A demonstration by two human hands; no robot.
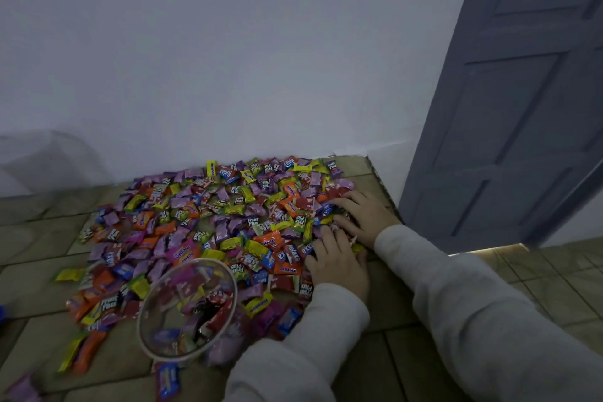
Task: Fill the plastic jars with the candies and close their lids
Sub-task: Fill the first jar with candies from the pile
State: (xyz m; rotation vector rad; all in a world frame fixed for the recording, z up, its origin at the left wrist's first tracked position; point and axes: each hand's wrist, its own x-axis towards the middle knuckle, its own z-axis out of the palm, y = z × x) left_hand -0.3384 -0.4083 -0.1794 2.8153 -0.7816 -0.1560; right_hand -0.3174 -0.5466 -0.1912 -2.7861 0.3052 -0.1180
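A wide heap of wrapped candies (pixel 208 225) in purple, orange, yellow and red covers the tiled floor against the wall. A clear plastic jar (pixel 187 310) stands open-mouthed at the heap's near edge, with a few candies at its bottom and no lid on it. My left hand (pixel 337 263) and my right hand (pixel 362 219) lie side by side on the right end of the heap. Their fingers curl down into the candies and gather a small bunch between them. No lid is in view.
A grey panelled door (pixel 509 108) stands open just right of my right arm. A white wall (pixel 228 59) backs the heap. A crumpled clear plastic bag (pixel 42 163) lies at far left. Loose candies (pixel 166 380) are scattered near the front.
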